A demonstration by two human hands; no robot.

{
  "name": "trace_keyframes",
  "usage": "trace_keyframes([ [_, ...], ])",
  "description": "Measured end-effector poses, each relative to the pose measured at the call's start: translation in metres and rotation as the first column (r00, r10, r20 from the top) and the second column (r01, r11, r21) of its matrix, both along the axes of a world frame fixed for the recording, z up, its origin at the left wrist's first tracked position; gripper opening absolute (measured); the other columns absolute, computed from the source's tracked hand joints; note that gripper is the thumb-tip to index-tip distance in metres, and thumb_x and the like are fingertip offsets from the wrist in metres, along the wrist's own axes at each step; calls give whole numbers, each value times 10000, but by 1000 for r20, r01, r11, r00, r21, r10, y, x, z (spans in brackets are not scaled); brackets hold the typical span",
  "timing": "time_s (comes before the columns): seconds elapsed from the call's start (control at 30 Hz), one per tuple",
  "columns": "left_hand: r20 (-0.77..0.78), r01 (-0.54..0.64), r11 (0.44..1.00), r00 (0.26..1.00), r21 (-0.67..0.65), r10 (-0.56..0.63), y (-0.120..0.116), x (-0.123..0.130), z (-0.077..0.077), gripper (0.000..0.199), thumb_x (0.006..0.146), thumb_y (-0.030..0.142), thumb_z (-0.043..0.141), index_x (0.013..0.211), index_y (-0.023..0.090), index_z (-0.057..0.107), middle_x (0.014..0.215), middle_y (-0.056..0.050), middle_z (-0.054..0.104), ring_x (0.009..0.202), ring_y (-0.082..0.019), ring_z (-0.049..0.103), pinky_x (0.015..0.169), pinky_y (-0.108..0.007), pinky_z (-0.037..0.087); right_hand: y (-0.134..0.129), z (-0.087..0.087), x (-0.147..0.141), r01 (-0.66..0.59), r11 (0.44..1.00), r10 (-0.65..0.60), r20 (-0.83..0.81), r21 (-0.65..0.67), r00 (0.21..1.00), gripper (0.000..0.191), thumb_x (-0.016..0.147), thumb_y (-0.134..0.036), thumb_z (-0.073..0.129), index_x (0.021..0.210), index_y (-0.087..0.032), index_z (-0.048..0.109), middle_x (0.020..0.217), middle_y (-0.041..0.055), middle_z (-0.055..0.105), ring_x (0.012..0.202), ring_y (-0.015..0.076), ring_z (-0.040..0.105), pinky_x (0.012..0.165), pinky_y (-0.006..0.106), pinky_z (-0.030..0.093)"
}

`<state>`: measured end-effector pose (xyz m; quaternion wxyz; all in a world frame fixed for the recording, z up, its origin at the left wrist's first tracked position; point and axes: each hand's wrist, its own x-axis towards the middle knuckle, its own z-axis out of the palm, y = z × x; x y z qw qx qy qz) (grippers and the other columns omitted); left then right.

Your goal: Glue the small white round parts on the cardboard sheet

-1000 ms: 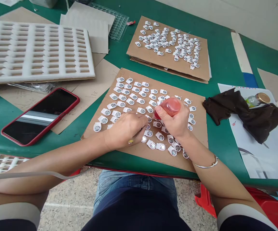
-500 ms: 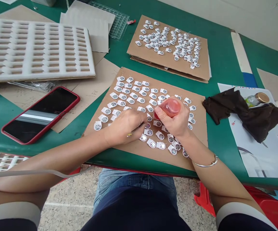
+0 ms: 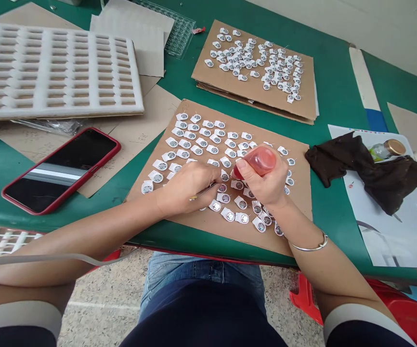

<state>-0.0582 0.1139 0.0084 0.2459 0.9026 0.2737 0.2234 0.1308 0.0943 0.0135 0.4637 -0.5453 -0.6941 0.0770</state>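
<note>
Now, red bottle [image 3: 260,161] gripped in right hand [image 3: 266,185]

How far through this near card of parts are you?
Done cannot be judged: the small white parts on the near cardboard sheet all look alike. In hand: right hand grips a red bottle, left hand a thin tool, mid-sheet. The far cardboard sheet lies untouched.

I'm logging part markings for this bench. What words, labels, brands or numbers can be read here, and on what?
None can be read.
Cardboard sheet beside the phone: faint pencil marks, too small to read.
Printed paper at the right: only shapes, no legible text.
Red squeeze bottle in the right hand: no label shows.
</note>
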Motion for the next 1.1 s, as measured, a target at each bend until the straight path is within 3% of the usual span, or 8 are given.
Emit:
trace_keyframes([
  [0.5, 41, -19, 998, 999, -64, 22, 4, 0, 4, 128, 720, 72, 520, 711, 146, 625, 614, 17, 603, 557, -96, 530, 544, -219, 375, 0, -3, 0, 3, 1000, -3, 13, -8, 1000, 200, 720, -374, 644, 703, -198, 550, 683, 10, 607, 637, 141, 567, 628, 336, 508],
  [1.1, 68, -129, 950, 986, -284, 154, 6, 0, 3, 133, 719, 95, 536, 718, 161, 651, 626, 30, 627, 561, -87, 562, 507, -186, 394, -1, -4, -2, -34, 999, 34, 6, -20, 999, 196, 740, -379, 627, 730, -200, 548, 706, 14, 611, 653, 143, 575, 638, 347, 511],
])
